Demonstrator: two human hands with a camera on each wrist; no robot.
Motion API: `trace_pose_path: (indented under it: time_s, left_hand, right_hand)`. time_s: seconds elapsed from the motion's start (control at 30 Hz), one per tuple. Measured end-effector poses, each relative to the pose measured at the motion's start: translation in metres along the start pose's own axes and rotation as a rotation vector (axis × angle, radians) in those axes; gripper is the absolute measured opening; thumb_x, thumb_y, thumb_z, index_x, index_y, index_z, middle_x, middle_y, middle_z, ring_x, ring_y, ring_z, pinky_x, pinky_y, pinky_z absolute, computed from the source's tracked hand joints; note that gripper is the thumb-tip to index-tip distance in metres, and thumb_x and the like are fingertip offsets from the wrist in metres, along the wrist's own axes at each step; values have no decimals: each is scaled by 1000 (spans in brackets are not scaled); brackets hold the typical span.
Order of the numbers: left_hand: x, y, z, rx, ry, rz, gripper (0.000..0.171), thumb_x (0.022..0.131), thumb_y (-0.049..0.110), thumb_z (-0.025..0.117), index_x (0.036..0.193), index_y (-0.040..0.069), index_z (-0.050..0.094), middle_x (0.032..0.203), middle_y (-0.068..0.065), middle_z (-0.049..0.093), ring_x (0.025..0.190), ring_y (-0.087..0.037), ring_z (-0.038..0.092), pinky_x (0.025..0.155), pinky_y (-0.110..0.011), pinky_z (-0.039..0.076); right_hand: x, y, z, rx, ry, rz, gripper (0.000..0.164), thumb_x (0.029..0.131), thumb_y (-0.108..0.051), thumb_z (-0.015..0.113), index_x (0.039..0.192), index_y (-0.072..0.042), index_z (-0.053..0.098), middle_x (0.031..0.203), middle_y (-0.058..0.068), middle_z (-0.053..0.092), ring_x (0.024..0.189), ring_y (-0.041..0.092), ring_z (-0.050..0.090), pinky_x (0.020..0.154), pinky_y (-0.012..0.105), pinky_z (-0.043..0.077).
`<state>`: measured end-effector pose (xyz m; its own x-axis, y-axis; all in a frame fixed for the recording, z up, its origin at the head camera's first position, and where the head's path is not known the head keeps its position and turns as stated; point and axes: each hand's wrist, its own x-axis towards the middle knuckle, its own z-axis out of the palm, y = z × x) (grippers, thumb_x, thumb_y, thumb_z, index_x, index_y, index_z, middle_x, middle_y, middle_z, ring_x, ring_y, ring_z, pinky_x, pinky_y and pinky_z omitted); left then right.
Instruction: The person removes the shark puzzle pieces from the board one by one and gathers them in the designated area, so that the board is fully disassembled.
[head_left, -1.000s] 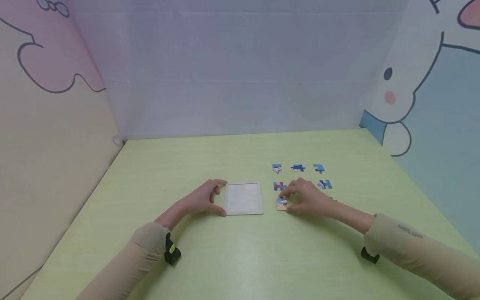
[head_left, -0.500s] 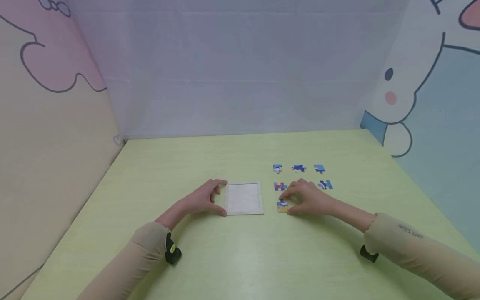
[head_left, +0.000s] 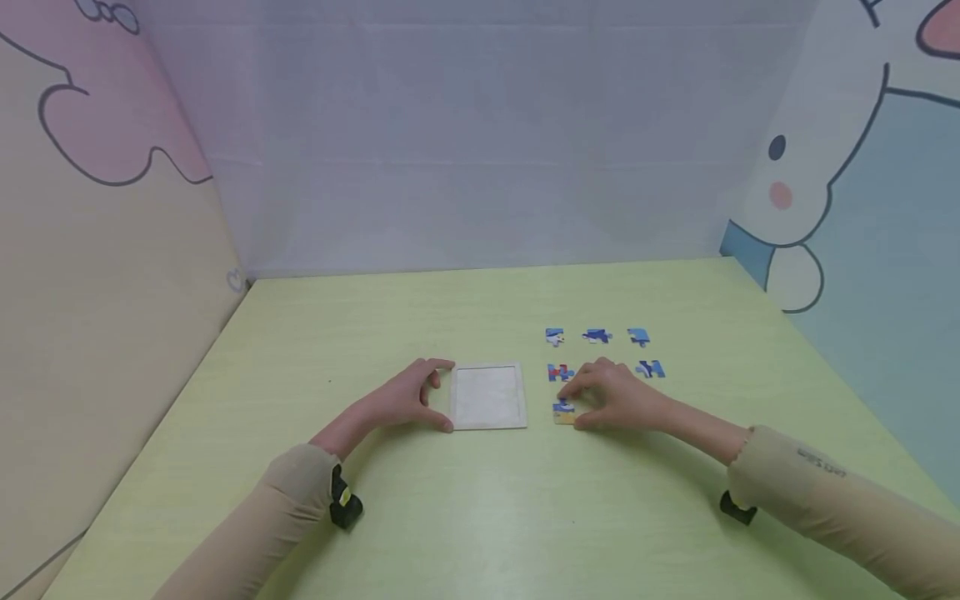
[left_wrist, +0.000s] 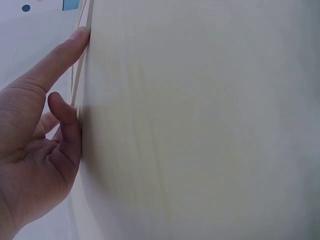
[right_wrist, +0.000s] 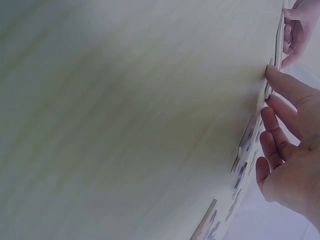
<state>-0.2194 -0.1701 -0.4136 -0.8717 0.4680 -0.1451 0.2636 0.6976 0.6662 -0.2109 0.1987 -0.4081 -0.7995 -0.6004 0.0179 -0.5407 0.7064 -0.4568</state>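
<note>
A square, pale puzzle frame [head_left: 487, 398] lies flat on the table. My left hand [head_left: 408, 396] is at its left side, with the straight index finger at the far corner and the thumb at the near one; the other fingers are bent. To the right of the frame, my right hand [head_left: 611, 398] pinches a jigsaw piece [head_left: 564, 414], blue above and yellow below, between thumb and index finger. That piece sits low over the table. In the right wrist view, the thumb [right_wrist: 282, 82] meets its edge and the remaining fingers curl loosely.
Three jigsaw pieces make a far row, with a blue one [head_left: 638, 337] at its right end. Nearer lie a red and blue piece [head_left: 559, 372] beside my right fingers and a blue piece [head_left: 650, 368] beyond the hand. A pale wall [head_left: 480, 167] closes off the back.
The pinched piece has shifted slightly toward the near side under my right fingers. A bit of another piece that showed behind the right wrist is hidden now. My left hand stays at the frame.
</note>
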Motion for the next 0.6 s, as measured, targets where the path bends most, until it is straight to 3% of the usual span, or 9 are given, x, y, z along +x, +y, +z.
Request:
trace_pose_path:
  time_s: [0.6]
  left_hand:
    - [0,-2,-1,1,-12,4,96,70,32,90,149,12,39,112,-7,48,81,-16,45,74,-26,39]
  right_hand:
    - [0,2,-1,13,4,-26,38,75,-29,85,111,-24,74,109,-4,69,105,19,52,88,39,34]
